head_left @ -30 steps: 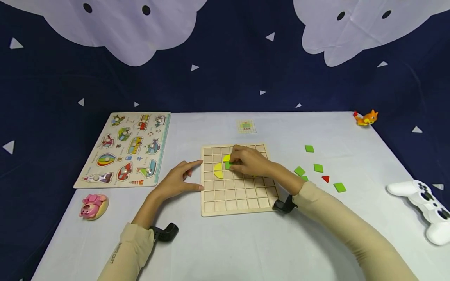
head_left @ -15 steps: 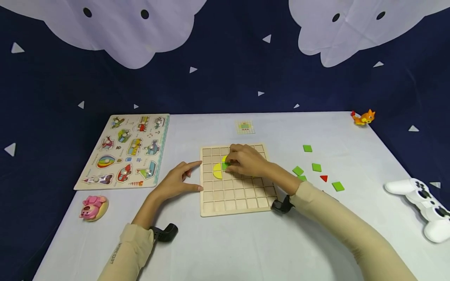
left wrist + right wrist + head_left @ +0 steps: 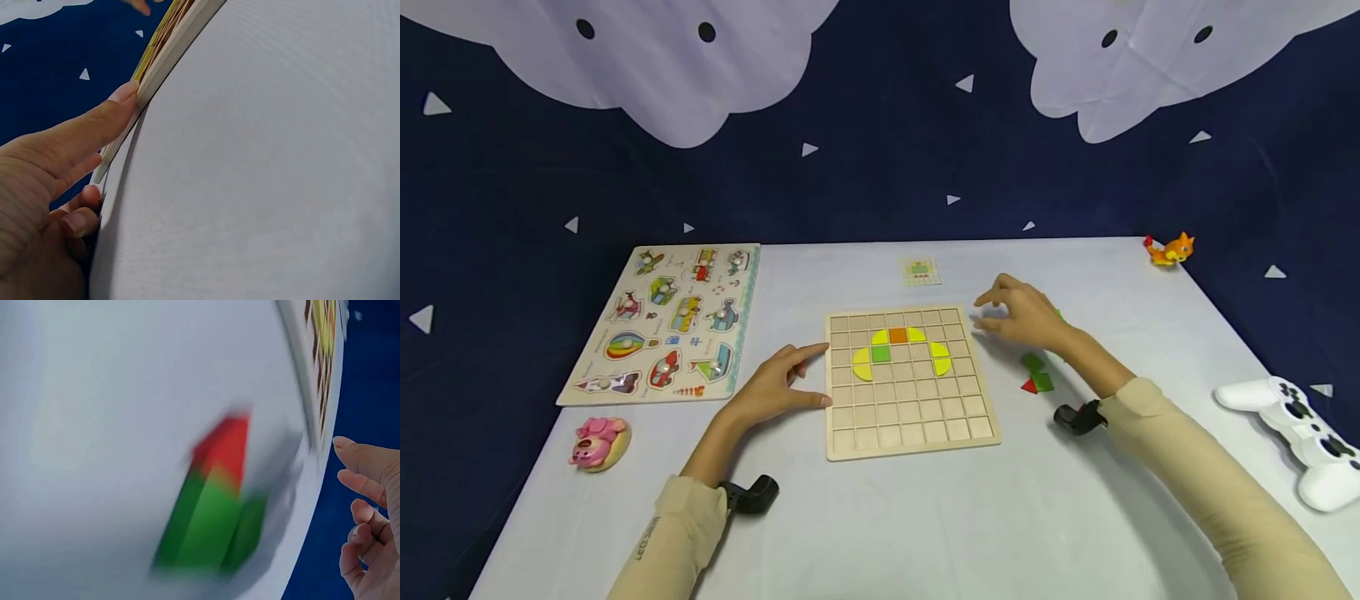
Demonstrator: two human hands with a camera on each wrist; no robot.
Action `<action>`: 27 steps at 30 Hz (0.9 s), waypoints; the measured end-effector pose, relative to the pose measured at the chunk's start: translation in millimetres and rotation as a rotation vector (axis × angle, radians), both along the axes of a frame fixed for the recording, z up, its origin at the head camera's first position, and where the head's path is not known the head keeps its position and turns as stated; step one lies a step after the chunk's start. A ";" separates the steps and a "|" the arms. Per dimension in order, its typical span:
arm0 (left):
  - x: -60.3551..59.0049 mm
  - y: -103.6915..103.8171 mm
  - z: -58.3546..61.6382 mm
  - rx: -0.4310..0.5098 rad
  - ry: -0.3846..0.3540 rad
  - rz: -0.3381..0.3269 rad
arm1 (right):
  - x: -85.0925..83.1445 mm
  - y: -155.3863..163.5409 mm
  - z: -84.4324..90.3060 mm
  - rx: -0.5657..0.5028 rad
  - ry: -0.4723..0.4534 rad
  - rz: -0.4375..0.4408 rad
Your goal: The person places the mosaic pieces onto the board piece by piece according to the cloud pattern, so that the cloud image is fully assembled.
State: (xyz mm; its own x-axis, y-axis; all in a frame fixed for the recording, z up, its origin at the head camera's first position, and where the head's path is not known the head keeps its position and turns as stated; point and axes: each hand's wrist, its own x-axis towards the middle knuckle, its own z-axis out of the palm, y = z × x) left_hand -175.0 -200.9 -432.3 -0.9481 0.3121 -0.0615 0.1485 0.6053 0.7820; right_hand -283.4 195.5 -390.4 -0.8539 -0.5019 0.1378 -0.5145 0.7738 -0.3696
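Observation:
A wooden grid board (image 3: 917, 435) lies in the middle of the table, with a green square (image 3: 881, 354), an orange square (image 3: 898, 335) and several yellow rounded pieces (image 3: 941, 365) in its cells. My left hand (image 3: 775, 387) touches the board's left edge with outstretched index finger and thumb; in the left wrist view the thumb (image 3: 94, 128) lies against that edge. Just off the board's right side, my right hand (image 3: 1028, 317) hovers with loosely bent fingers and nothing between them. Below it are loose green squares (image 3: 1043, 382) and a red triangle (image 3: 1029, 387), blurred in the right wrist view.
A small pattern card (image 3: 921, 272) lies behind the board. To the left are a vehicle picture puzzle (image 3: 658, 325) and a pink toy (image 3: 598, 442). A white game controller (image 3: 1296, 442) and an orange toy figure (image 3: 1171, 250) sit on the right.
My right hand has let go of the green square, which now lies in a cell beside the yellow pieces, and has moved right, off the board. My left hand stays at the edge.

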 end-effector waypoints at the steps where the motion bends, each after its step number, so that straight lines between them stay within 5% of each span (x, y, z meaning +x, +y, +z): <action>1: -0.3 0.1 0.0 0.000 0.001 -0.002 | -1.7 10.1 -0.8 0.008 -0.011 -0.023; 12: -0.8 0.1 -0.1 0.003 -0.002 -0.004 | -12.1 88.5 -2.5 0.106 -0.072 -0.175; 27: -0.5 0.8 -0.3 0.009 -0.009 0.000 | -10.5 113.2 -10.1 0.102 -0.088 -0.183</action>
